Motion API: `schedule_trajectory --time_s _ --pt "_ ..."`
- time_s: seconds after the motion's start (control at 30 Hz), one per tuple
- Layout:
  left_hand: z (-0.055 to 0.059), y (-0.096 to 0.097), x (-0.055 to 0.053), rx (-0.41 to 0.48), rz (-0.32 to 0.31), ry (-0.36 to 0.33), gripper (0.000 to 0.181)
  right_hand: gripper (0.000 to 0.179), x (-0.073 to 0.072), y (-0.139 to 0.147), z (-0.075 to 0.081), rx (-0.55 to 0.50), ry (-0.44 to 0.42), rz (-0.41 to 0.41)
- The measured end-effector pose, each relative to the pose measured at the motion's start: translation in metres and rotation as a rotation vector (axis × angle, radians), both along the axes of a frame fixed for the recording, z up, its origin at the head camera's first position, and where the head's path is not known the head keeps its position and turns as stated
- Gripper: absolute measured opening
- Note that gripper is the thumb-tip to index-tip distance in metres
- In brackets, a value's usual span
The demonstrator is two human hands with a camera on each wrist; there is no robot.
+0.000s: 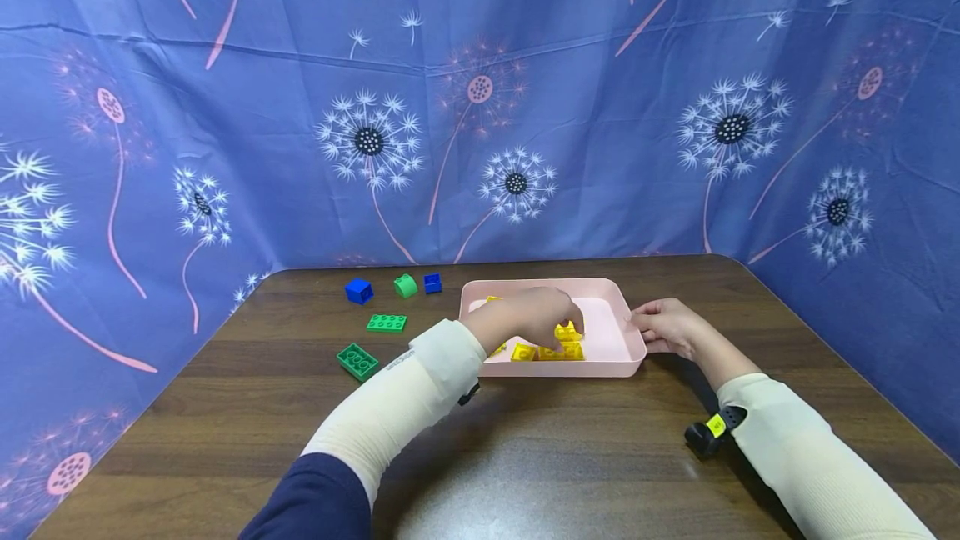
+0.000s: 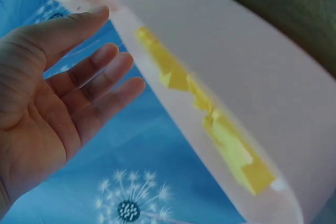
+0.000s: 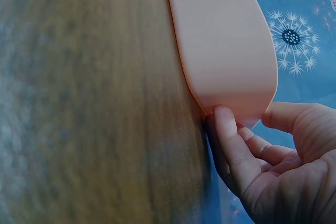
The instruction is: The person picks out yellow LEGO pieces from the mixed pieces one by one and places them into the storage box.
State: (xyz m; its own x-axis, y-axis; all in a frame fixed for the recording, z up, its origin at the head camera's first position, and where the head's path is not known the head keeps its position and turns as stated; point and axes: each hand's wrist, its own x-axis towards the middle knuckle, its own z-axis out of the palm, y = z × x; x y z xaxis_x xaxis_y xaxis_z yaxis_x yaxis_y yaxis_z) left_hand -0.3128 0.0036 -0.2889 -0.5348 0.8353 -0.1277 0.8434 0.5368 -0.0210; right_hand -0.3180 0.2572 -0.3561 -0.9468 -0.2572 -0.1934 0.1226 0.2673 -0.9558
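Observation:
A pink tray (image 1: 555,369) with several yellow bricks (image 1: 567,332) along its near side and left part stands on the table. My left hand (image 1: 534,315) hovers over the tray with its fingers pointing down toward the bricks. In the left wrist view its thumb and fingers are spread apart and loosely bent, with nothing between them; the yellow bricks (image 2: 231,150) show beside the fingertips. At the tray's right end my right hand (image 1: 675,330) holds the wall. The right wrist view shows its fingers (image 3: 226,121) around that end of the tray (image 3: 226,45), at the base and rim.
Left of the tray lie two blue bricks (image 1: 359,291) (image 1: 432,283), a light green rounded brick (image 1: 405,286), a flat green brick (image 1: 387,323) and a darker green brick (image 1: 357,362). A blue dandelion-print cloth (image 1: 600,148) hangs behind the wooden table (image 1: 570,457).

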Motion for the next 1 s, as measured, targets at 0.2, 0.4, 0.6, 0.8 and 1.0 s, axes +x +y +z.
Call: schedule_trajectory --time_s 0.2,0.4,0.6,0.8,1.0 --pt "0.015 -0.02 0.004 0.054 0.045 0.005 0.037 0.044 -0.001 0.0 0.0 0.019 0.008 0.012" --pt "0.015 -0.045 0.015 0.165 0.072 0.101 0.031 0.047 0.005 0.0 0.004 0.096 0.03 0.022" --pt "0.008 -0.074 0.032 0.254 0.226 0.2 0.035 0.055 0.021 -0.011 0.02 0.479 0.307 -0.017" --pt "0.002 -0.097 0.049 0.332 0.325 0.266 0.048 0.055 0.05 -0.035 0.031 0.805 0.681 -0.049" --pt "-0.003 -0.116 0.071 0.383 0.411 0.38 0.07 0.059 0.082 -0.056 0.04 0.784 0.781 0.04"
